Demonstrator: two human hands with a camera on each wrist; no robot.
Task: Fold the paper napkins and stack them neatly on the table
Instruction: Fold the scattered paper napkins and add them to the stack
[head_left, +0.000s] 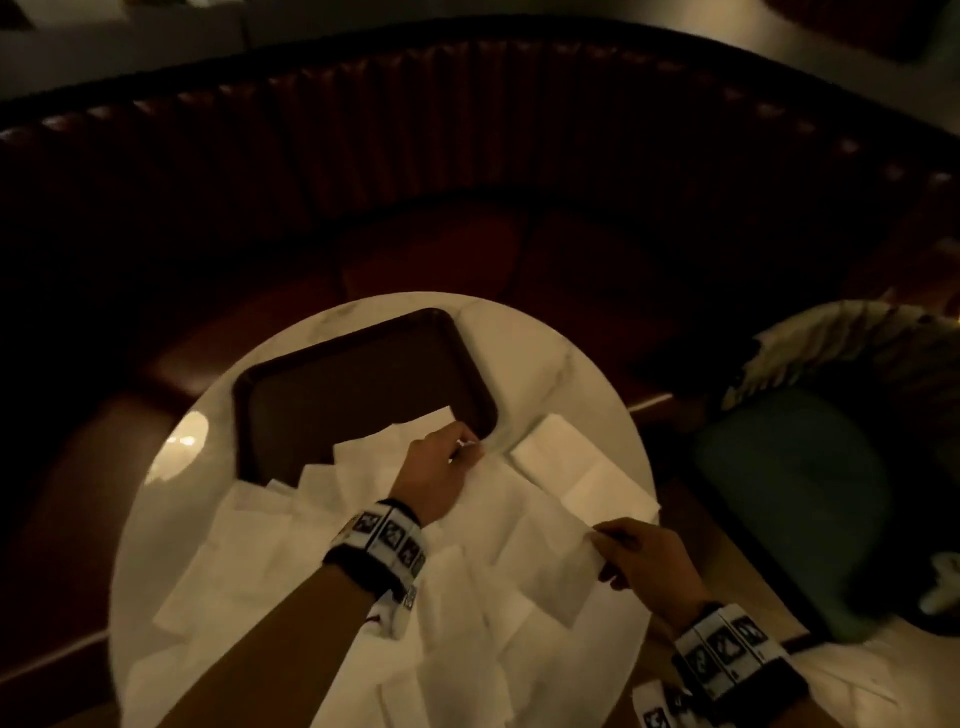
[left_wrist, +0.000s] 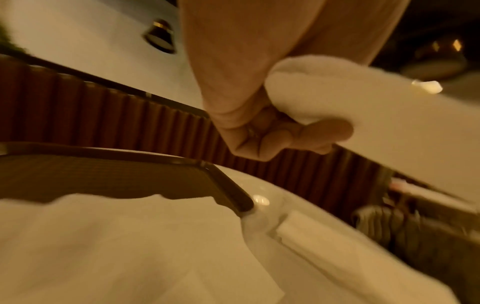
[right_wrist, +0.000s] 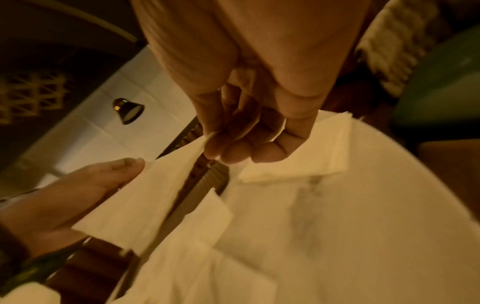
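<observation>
A heap of loose white napkins (head_left: 311, 545) covers the near half of the round white table (head_left: 545, 353). My left hand (head_left: 462, 447) pinches one end of a single napkin (head_left: 535, 525) near the tray's corner. My right hand (head_left: 608, 545) pinches its other end near the table's right edge. The sheet hangs between them, just above the heap. In the left wrist view the curled fingers (left_wrist: 272, 127) grip the napkin (left_wrist: 376, 115). In the right wrist view the fingertips (right_wrist: 221, 148) pinch the napkin (right_wrist: 145, 201) at a corner. A stack of folded napkins (head_left: 576, 462) lies at the right.
A dark brown tray (head_left: 337, 384) sits at the back of the table, its near edge under napkins. A curved red-brown booth seat (head_left: 467, 156) wraps behind the table. A green cushioned chair (head_left: 789, 493) with a striped cloth stands to the right.
</observation>
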